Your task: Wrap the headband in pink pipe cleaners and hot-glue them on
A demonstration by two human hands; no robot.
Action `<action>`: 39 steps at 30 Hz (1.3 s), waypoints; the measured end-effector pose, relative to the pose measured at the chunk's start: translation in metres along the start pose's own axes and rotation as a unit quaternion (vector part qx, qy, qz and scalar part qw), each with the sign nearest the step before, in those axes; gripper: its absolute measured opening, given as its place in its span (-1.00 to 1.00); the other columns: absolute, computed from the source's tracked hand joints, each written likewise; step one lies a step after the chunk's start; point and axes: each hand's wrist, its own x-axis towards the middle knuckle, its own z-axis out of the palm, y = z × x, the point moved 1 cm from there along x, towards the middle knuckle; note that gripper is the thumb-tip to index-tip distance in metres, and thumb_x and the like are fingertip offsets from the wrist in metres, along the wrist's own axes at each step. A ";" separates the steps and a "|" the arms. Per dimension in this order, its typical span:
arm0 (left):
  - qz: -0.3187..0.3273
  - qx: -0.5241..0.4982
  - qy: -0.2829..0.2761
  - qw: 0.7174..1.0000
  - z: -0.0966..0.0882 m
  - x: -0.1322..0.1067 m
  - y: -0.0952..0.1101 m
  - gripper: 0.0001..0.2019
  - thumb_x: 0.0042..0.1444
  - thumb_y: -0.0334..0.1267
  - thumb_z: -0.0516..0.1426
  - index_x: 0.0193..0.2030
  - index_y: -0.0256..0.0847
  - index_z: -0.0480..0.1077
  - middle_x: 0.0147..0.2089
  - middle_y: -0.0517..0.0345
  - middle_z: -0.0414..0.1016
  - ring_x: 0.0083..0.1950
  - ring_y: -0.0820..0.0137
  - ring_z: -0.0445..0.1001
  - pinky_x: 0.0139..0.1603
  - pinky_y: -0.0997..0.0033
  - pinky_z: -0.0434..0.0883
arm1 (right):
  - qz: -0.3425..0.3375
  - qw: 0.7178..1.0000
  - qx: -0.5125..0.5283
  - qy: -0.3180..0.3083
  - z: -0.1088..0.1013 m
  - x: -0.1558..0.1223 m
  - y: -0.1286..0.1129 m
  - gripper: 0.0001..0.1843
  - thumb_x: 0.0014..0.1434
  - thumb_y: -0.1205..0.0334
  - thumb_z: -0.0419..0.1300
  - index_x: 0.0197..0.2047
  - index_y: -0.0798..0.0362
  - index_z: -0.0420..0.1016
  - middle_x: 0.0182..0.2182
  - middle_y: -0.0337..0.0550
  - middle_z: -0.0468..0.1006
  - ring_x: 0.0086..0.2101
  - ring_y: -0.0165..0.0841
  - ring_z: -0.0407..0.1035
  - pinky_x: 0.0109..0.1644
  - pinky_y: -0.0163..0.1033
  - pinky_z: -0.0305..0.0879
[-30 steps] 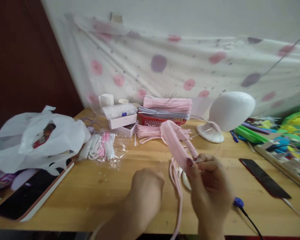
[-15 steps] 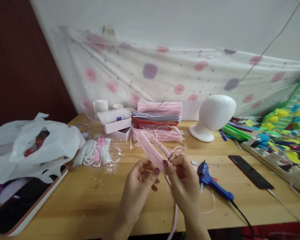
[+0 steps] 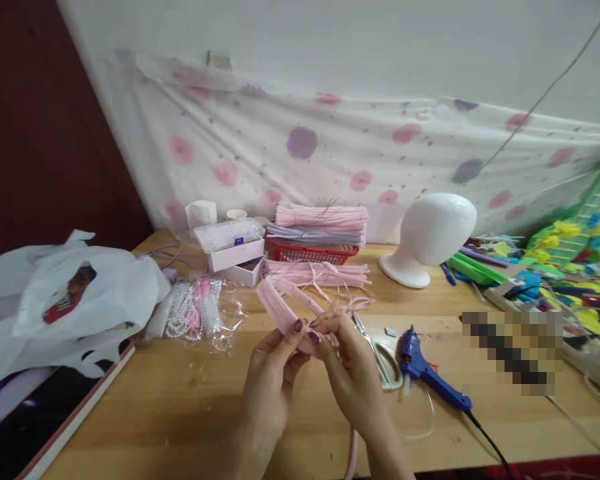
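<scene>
Over the middle of the table my left hand (image 3: 273,377) pinches a pink headband (image 3: 275,307), a broad curved band bent into a loop. My right hand (image 3: 353,370) closes on the same band just to the right, and the two thumbs nearly meet. The fingers hide the part of the band between them. A pink ribbon tail (image 3: 352,453) hangs below my right wrist. Scissors (image 3: 387,367) with pale green handles lie beside my right hand, partly behind it. Further right rests a blue hot glue gun (image 3: 425,367) with its nozzle pointing away from me.
A white foam head (image 3: 437,230) stands at the back. Bundles of pink strips (image 3: 320,215) lie on and before a red basket (image 3: 315,253), beside pale boxes (image 3: 237,255). Bagged beads (image 3: 193,310) and a white plastic bag (image 3: 90,287) are left; a power strip (image 3: 580,353) is right.
Both hands have shifted slightly left with the headband, and its loop has tipped lower. The scissors now show beside my right hand. The view has moved a little.
</scene>
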 end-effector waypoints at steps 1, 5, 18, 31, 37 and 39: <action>-0.001 0.004 0.002 1.000 0.000 0.002 0.001 -0.77 -0.23 -0.20 0.47 -0.43 -0.25 0.63 -0.39 0.10 0.66 -0.37 0.49 0.56 -0.29 0.59 0.50 | -0.003 1.000 -0.016 0.004 -0.001 0.000 0.001 -0.89 0.33 0.30 0.10 -0.27 -0.03 0.37 -0.33 -0.25 0.45 -0.31 -0.42 0.37 -0.27 -0.37 0.29; 0.010 0.025 0.007 1.000 0.000 0.008 -0.001 -0.75 -0.23 -0.20 0.47 -0.41 -0.27 0.63 -0.37 0.10 0.67 -0.35 0.50 0.56 -0.26 0.61 0.51 | -0.015 0.998 -0.051 0.034 -0.004 0.000 0.008 -0.90 0.34 0.30 0.09 -0.23 -0.03 0.40 -0.29 -0.22 0.51 -0.22 -0.38 0.42 -0.15 -0.32 0.32; 0.033 0.016 0.064 0.997 -0.002 0.013 -0.014 -0.75 -0.29 -0.29 0.48 -0.42 -0.26 0.61 -0.38 0.15 0.65 -0.35 0.47 0.58 -0.25 0.58 0.53 | 0.090 0.993 -0.073 0.030 -0.017 -0.010 0.015 -0.69 0.40 0.04 0.01 -0.12 0.02 0.50 -0.35 -0.16 0.55 -0.26 -0.30 0.46 -0.18 -0.27 0.35; 0.031 0.071 0.062 0.995 -0.021 0.002 -0.016 -0.74 -0.22 -0.24 0.46 -0.35 -0.26 0.62 -0.33 0.08 0.68 -0.27 0.33 0.63 -0.17 0.42 0.58 | 0.084 0.993 -0.043 0.069 -0.002 -0.024 0.018 -0.85 0.27 0.17 0.19 -0.22 0.02 0.56 -0.33 -0.16 0.63 -0.29 -0.31 0.50 -0.18 -0.25 0.38; -0.034 0.023 0.071 0.997 -0.017 0.003 -0.014 -0.72 -0.28 -0.26 0.48 -0.37 -0.27 0.62 -0.35 0.10 0.67 -0.33 0.44 0.61 -0.25 0.56 0.56 | 0.074 0.992 -0.060 0.081 -0.008 -0.018 0.016 -0.89 0.24 0.25 0.21 -0.26 -0.01 0.59 -0.37 -0.23 0.63 -0.36 -0.37 0.48 -0.26 -0.32 0.36; -0.058 0.015 0.072 0.996 -0.017 0.004 -0.011 -0.72 -0.28 -0.27 0.49 -0.38 -0.29 0.62 -0.35 0.10 0.67 -0.33 0.46 0.61 -0.26 0.60 0.55 | 0.066 0.993 -0.069 0.070 -0.009 -0.016 0.014 -0.88 0.24 0.28 0.20 -0.29 -0.01 0.58 -0.41 -0.25 0.60 -0.39 -0.40 0.45 -0.31 -0.35 0.33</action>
